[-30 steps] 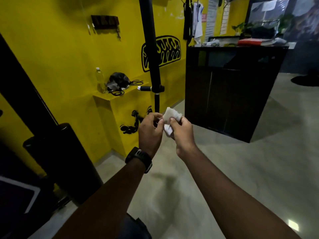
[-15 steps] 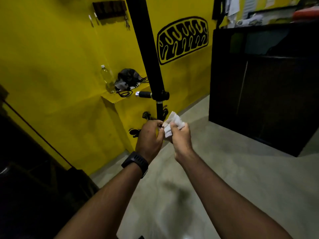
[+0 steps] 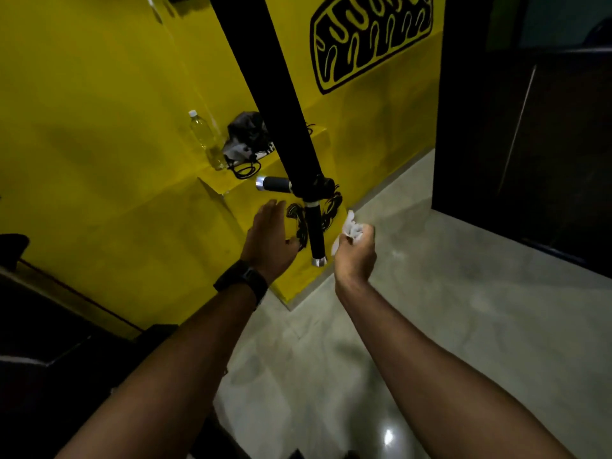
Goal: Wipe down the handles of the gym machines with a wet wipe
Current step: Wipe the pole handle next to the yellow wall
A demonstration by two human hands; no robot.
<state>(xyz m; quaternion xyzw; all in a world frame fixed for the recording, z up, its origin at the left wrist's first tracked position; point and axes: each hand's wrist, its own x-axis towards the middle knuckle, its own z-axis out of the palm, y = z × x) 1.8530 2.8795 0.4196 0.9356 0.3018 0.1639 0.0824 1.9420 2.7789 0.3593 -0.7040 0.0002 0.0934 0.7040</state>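
Wet wipe (image 3: 351,226) is bunched up in the right hand (image 3: 356,256), fingers curled round it, white edges poking up past the knuckles. It sits just at three o'clock of the hanging handle (image 3: 315,233), close but not touching. That handle is a black grip pointing straight down, with a silver end cap (image 3: 319,261) at its bottom edge. It hangs under the joint of a thick black post (image 3: 275,94) that slants away toward eleven o'clock. A second, stubby handle (image 3: 276,184) juts from the same joint toward nine o'clock. Over at nine o'clock of the hanging grip is the left hand (image 3: 270,236), watch (image 3: 241,283) on the wrist. Its fingers are straight and spread, holding nothing, and a narrow gap separates it from the grip. So the grip hangs between the two hands, with free air below its cap. Tight quarters behind: a yellow ledge (image 3: 231,193) pokes its corner out at ten o'clock, carrying a plastic bottle (image 3: 207,140), a dark bag (image 3: 248,130) and cords (image 3: 246,168). Pale floor (image 3: 430,309) opens wide from three round to six o'clock. A dark counter (image 3: 530,127) stands well apart at two o'clock.
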